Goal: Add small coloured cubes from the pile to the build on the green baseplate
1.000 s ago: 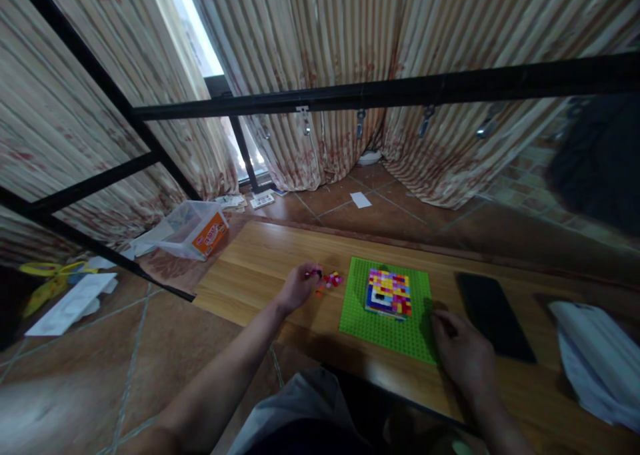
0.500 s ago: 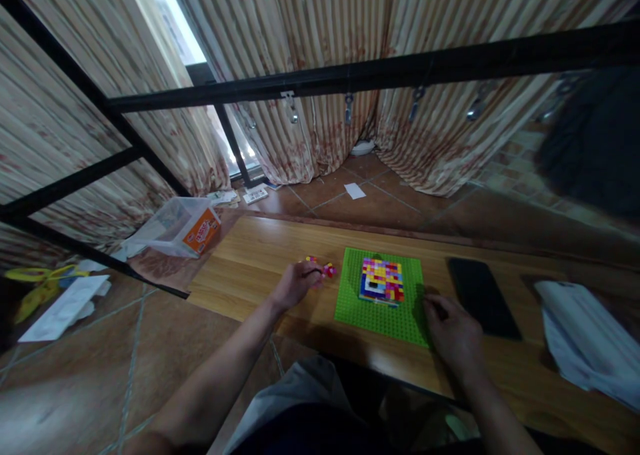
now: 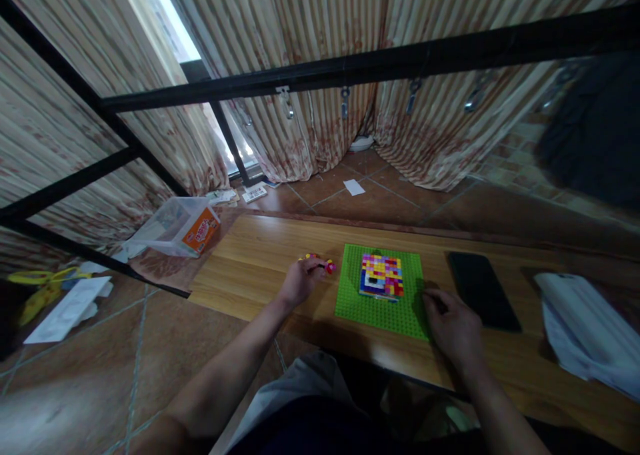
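On the wooden tabletop lies a green studded baseplate [image 3: 350, 301] carrying a square, many-coloured block of toy bricks [image 3: 383, 275], with a white, blue and black patch near its left side. To the left of the plate my left hand [image 3: 301, 281] reaches over a small group of loose bricks [image 3: 330, 266], pink, red and yellow. Its thumb and fingers are pinched together; whatever they hold is too small to make out. My right hand [image 3: 455, 325] rests at the plate's right edge, its fingers curled and closed, their contents hidden.
Right of the plate lies a dark phone-like slab [image 3: 483, 291], then a white plastic packet [image 3: 585, 321]. A clear bin with an orange label [image 3: 200, 231] stands on the floor beyond the table's left end. A black metal bar [image 3: 300, 78] with hanging clips crosses in front of striped curtains.
My left hand has shifted slightly at the loose bricks, its fingers drawing closer together. The right hand stays at the plate's edge. The whole view has moved a little.
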### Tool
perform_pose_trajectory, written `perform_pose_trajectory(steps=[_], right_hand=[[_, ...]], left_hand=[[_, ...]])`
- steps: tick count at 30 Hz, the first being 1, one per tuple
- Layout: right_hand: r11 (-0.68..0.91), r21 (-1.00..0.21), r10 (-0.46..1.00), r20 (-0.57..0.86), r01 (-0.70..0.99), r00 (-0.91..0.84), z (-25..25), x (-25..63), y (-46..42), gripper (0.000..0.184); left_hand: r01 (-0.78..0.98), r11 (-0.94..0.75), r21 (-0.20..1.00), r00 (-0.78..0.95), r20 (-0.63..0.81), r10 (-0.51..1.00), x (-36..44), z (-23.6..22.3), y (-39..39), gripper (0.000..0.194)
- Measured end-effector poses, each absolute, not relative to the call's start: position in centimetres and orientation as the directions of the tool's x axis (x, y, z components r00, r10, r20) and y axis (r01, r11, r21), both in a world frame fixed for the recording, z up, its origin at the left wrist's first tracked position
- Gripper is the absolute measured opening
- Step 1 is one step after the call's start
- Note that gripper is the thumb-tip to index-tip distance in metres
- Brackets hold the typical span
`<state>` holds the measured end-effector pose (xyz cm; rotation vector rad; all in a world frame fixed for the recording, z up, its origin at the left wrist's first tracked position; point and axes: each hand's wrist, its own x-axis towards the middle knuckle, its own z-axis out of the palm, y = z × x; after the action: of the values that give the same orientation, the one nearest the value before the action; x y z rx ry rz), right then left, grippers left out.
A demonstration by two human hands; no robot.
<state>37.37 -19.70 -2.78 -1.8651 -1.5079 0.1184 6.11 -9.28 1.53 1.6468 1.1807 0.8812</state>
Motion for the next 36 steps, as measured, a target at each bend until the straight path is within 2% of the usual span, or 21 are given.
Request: perform_pose_trajectory(steps=[4,10,18,24,27,32,36], right_hand=[[-0.043,-0.587,0.883,0.356,0.808,0.305,-2.8,37.4,-19.7,0.034],[-0.053,-0.594,0.887,0.340,0.802,0.311,-2.6,37.2,-19.8,0.033],[-0.048,-0.594,0.878,0.358,0.803,0.317,-2.4,37.1,-19.8,0.034],[-0.029,-0.599,0.876,0.370,0.800,0.309,-2.4,37.1,-19.7,0.033],[-0.040,-0.591,0.876,0.368,0.806,0.313,-2.4,37.1,-19.8,0.033],[-0.038,-0.588,0.878,0.367,0.808,0.308,-2.2,37.0,-19.8,0.032],[-0.038,-0.601,0.881,0.357,0.798,0.311,-2.2,37.0,-19.8,0.032]], left_hand=[[0.507,-0.315,0.802,0.323,0.162,0.932,6.3,1.7,-9.0,0.019],[0.598,-0.362,0.715,0.336,0.187,0.923,7.1,1.9,-9.1,0.022],[0.573,-0.339,0.746,0.307,0.187,0.933,6.7,1.9,-8.9,0.019],[0.519,-0.236,0.822,0.236,0.128,0.963,7.2,3.2,-9.4,0.022],[0.490,-0.248,0.836,0.269,0.126,0.955,8.1,4.4,-10.1,0.021],[0.464,-0.377,0.802,0.410,0.183,0.893,10.4,5.8,-11.6,0.020],[0.472,-0.399,0.786,0.464,0.163,0.870,12.1,6.5,-12.6,0.018]])
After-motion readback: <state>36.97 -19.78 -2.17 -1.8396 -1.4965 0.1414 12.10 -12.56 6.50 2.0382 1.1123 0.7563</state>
